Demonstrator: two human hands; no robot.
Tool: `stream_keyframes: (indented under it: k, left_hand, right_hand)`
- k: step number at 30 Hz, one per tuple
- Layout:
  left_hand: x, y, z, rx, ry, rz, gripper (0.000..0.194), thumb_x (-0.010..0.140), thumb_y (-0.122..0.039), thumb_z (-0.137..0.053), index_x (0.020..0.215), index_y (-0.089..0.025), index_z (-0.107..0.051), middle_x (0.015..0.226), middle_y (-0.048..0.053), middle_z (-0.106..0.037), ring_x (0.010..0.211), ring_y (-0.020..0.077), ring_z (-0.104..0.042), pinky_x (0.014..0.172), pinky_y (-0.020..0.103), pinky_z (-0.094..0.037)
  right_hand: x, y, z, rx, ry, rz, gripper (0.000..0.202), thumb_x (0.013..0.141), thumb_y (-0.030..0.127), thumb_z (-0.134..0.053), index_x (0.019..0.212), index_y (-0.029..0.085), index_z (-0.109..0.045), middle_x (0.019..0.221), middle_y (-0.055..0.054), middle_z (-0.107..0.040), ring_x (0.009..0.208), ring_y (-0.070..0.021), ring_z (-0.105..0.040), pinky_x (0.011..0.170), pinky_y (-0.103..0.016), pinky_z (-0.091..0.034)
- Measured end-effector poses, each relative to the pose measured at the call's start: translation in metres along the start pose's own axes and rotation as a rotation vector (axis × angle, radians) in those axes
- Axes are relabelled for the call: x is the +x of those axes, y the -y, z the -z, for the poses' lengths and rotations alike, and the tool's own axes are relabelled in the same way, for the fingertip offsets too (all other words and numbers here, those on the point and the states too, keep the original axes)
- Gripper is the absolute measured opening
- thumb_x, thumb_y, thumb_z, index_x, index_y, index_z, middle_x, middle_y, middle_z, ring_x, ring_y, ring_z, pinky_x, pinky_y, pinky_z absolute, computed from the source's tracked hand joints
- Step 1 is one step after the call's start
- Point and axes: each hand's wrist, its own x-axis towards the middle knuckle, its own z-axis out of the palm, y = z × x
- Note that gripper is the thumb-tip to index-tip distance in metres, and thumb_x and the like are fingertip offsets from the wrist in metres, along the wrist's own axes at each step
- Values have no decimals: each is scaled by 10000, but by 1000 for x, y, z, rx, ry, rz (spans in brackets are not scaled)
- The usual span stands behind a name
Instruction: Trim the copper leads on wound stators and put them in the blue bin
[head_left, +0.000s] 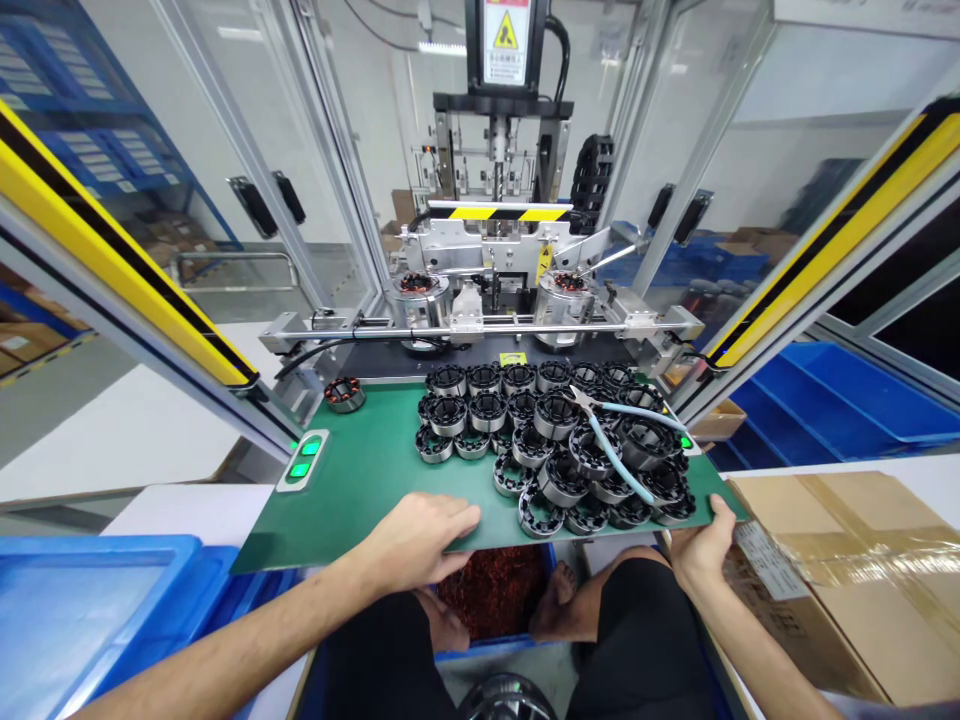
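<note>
My left hand lies over the front edge of the green work surface, its fingers stretched to the right and empty. At the right front corner, my right hand grips the edge of that surface, thumb on top and the other fingers mostly hidden. Between and beyond the hands sit many stator cores, black-lined metal rings, partly stacked. Blue-handled cutting pliers lie open on top of them. A stator wound with copper wire stands apart at the back left.
Behind the surface, a machine holds two copper-wound stators under a metal bar. Yellow-black posts flank both sides. Green-lit buttons sit at left. Blue trays, a cardboard box and a bin of copper scraps surround me.
</note>
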Motion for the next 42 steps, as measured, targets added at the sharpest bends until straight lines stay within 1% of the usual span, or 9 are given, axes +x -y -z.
stream_keyframes:
  k: [6,10,17,23,28,32,37,42]
  left_hand:
    - [-1,0,-1,12,-12,-3,301,916,-343,-740,940,-252,-454,947,-20,-702,849,205,-674,697,379,-361]
    - [0,0,1,9,-7,-4,307,908,-335,-753,932,-249,-459,940,-19,-705,839,203,-672,695,375,-360]
    - [1,-2,3,0,-6,1,295,903,-328,-751,925,-250,-468,920,-19,-696,830,203,-663,691,372,-370]
    - [2,-2,4,-15,2,0,288,902,-310,-738,925,-246,-459,929,-6,-704,832,210,-665,685,357,-365]
    - [1,-1,2,-8,-7,3,301,900,-319,-746,926,-247,-455,934,-10,-711,829,207,-670,686,360,-361]
    - [1,-1,2,-20,-10,-1,305,897,-316,-744,926,-246,-449,933,-13,-711,830,205,-672,684,362,-353]
    - [1,-1,3,-11,-4,2,316,893,-315,-753,924,-246,-445,933,-14,-712,830,205,-674,684,362,-356]
    - [1,-1,4,-8,1,0,299,908,-330,-742,924,-248,-455,935,-17,-713,834,203,-677,683,365,-371]
  right_hand:
    - [4,-2,5,-3,28,2,494,842,500,-597,1243,232,-703,1298,-11,-746,1234,-216,-680,1097,-390,-561]
    - [5,-3,5,-7,14,2,494,842,497,-598,1246,235,-706,1298,-11,-747,1235,-212,-682,1106,-379,-554]
    - [3,-2,4,-21,26,21,502,825,511,-610,1237,238,-699,1270,-9,-755,1237,-235,-680,1077,-424,-580]
    - [2,-1,3,-18,5,0,501,831,508,-597,1239,243,-714,1305,3,-746,1238,-210,-681,1123,-389,-544]
    - [1,-1,2,-21,4,-4,509,824,512,-601,1242,242,-707,1277,-4,-755,1232,-230,-685,1088,-422,-573]
    - [2,-1,3,-26,18,11,514,816,514,-612,1238,236,-702,1272,-9,-756,1235,-235,-680,1078,-425,-580]
    - [4,-2,4,-12,13,14,508,831,494,-597,1253,229,-695,1272,-5,-756,1245,-228,-678,1110,-426,-562]
    - [0,0,0,-5,17,33,459,840,490,-592,1198,227,-708,1247,-10,-763,1264,-222,-671,1133,-407,-547]
